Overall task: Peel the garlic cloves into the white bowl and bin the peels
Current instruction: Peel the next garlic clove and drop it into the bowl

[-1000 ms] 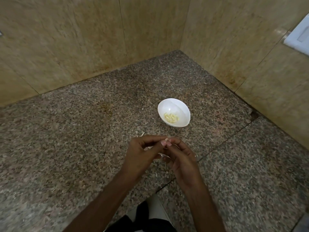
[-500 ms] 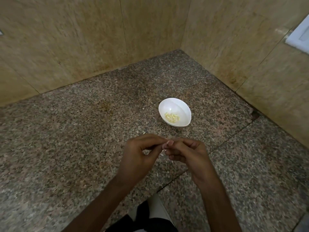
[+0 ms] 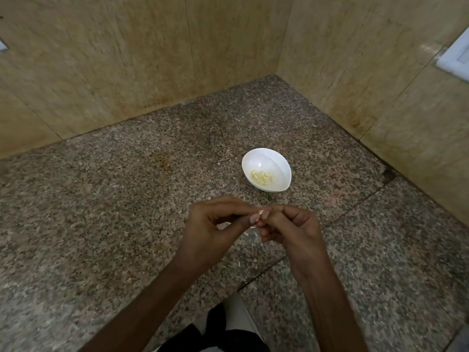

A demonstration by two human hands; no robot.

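The left hand [image 3: 210, 232] and right hand [image 3: 291, 227] met fingertip to fingertip above the granite worktop [image 3: 101, 224]. Both had curled fingers and together pinched a small garlic clove [image 3: 260, 212]. The white bowl [image 3: 276, 162] stood at 12 o'clock from the clove, apart from both hands, and contained peeled cloves [image 3: 261, 177].

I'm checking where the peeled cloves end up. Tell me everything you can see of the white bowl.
The white bowl is a small, glossy, oval dish, ceramic or plastic by its look, upright on the speckled granite counter near the wall corner. A cluster of pale yellow peeled cloves lies in its bottom; the rest is bare. Nothing else touches it: the left hand and right hand are nearer the camera.
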